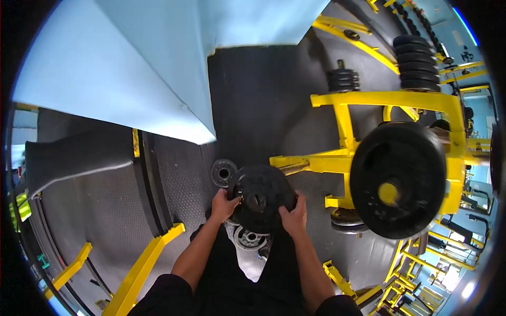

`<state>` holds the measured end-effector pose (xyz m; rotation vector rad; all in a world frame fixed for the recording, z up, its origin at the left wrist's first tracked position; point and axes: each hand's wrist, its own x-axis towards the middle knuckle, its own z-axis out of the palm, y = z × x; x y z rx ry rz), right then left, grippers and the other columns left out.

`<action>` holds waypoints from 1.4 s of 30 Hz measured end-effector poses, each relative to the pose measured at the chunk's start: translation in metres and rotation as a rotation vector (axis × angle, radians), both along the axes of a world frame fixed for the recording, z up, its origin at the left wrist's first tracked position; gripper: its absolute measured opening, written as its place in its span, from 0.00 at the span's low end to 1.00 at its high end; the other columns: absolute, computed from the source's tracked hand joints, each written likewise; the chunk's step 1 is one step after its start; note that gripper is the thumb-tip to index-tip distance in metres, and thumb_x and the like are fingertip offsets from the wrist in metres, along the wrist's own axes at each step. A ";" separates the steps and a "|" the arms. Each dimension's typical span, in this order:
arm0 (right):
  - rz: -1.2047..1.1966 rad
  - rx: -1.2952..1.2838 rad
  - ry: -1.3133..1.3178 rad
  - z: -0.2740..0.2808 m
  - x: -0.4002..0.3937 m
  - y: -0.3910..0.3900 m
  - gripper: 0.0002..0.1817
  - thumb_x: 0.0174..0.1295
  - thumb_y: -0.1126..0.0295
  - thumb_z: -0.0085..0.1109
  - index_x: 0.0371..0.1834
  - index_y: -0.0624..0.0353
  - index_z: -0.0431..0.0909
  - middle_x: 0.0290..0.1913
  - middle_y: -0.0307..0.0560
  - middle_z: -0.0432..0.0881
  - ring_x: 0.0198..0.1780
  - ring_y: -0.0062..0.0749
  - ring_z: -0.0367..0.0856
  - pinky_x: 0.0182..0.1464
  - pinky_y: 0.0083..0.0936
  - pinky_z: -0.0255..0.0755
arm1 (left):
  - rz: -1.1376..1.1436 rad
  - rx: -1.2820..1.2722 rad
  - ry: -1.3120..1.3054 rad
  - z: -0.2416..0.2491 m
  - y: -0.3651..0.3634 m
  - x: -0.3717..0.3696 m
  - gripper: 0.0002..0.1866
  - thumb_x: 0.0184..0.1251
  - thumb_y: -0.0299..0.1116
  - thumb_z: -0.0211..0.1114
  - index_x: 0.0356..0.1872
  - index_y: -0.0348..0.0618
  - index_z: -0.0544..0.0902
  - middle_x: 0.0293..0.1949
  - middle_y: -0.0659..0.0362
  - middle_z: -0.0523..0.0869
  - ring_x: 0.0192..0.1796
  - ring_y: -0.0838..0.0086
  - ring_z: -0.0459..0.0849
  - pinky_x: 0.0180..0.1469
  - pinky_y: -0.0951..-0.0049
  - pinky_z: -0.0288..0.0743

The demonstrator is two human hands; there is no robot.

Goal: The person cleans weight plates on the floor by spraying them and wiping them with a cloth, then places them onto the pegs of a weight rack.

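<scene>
Between my two hands is a large black weight plate (263, 181), held flat in front of my legs. My left hand (224, 205) grips its left rim, thumb on top. On the opposite rim my right hand (295, 215) is closed the same way, with its fingers partly hidden under the edge. A small grey weight plate (223, 173) lies on the floor just beyond my left hand. Another grey plate (249, 238) shows below the held one, near my feet and partly covered by it.
To the right stands a yellow plate rack (345, 126) bearing a big black plate (395, 179) and a row of plates (416, 63). A pale blue pillar (153, 68) rises ahead on the left. Yellow machine legs (142, 268) and a dark padded bench (79, 158) are at left.
</scene>
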<state>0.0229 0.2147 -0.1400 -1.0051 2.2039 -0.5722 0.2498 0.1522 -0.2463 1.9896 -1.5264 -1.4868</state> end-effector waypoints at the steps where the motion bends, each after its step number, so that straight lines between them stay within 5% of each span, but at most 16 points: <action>1: 0.002 0.018 0.006 -0.012 -0.004 -0.008 0.38 0.50 0.67 0.65 0.66 0.64 0.64 0.60 0.66 0.73 0.62 0.61 0.73 0.65 0.45 0.67 | 0.013 0.019 0.069 -0.025 -0.002 -0.005 0.24 0.50 0.41 0.76 0.42 0.34 0.78 0.36 0.46 0.87 0.41 0.55 0.87 0.44 0.60 0.77; 8: 0.025 0.061 0.042 -0.050 -0.021 -0.048 0.36 0.50 0.70 0.66 0.65 0.64 0.65 0.58 0.65 0.74 0.61 0.60 0.74 0.64 0.46 0.67 | 0.123 0.187 0.131 -0.111 -0.012 -0.041 0.25 0.53 0.42 0.77 0.44 0.35 0.78 0.38 0.48 0.87 0.43 0.58 0.87 0.46 0.62 0.77; 18: 0.045 -0.004 0.057 -0.066 -0.039 -0.060 0.35 0.50 0.73 0.68 0.64 0.63 0.65 0.57 0.63 0.75 0.60 0.57 0.75 0.64 0.45 0.68 | 0.159 0.257 0.121 -0.090 -0.037 -0.074 0.23 0.56 0.38 0.77 0.45 0.35 0.78 0.37 0.50 0.87 0.39 0.65 0.86 0.43 0.65 0.77; 26: 0.047 0.055 0.072 -0.072 -0.033 -0.080 0.36 0.50 0.72 0.69 0.64 0.63 0.64 0.59 0.63 0.73 0.62 0.57 0.73 0.66 0.44 0.66 | 0.098 0.282 0.127 -0.128 -0.040 -0.085 0.23 0.57 0.38 0.77 0.46 0.33 0.78 0.37 0.49 0.87 0.39 0.65 0.87 0.42 0.65 0.78; 32: 0.090 0.055 0.173 -0.073 -0.040 -0.084 0.37 0.48 0.71 0.70 0.63 0.63 0.65 0.59 0.62 0.73 0.63 0.59 0.71 0.68 0.45 0.64 | 0.107 0.207 0.286 -0.212 -0.003 -0.115 0.26 0.60 0.41 0.75 0.50 0.31 0.77 0.36 0.46 0.87 0.39 0.60 0.88 0.44 0.63 0.78; 38: 0.127 0.016 0.243 -0.075 -0.061 -0.085 0.37 0.50 0.70 0.72 0.65 0.59 0.65 0.58 0.61 0.74 0.60 0.54 0.73 0.66 0.40 0.65 | 0.095 0.442 0.439 -0.187 -0.023 -0.148 0.23 0.73 0.47 0.62 0.52 0.32 0.79 0.39 0.44 0.88 0.42 0.60 0.87 0.47 0.62 0.78; 42: 0.206 0.015 0.382 -0.079 -0.088 -0.081 0.37 0.52 0.70 0.72 0.68 0.55 0.67 0.55 0.60 0.73 0.57 0.54 0.74 0.61 0.43 0.68 | 0.144 0.317 0.601 -0.234 0.000 -0.189 0.23 0.80 0.49 0.53 0.47 0.35 0.82 0.37 0.47 0.87 0.40 0.67 0.86 0.45 0.66 0.78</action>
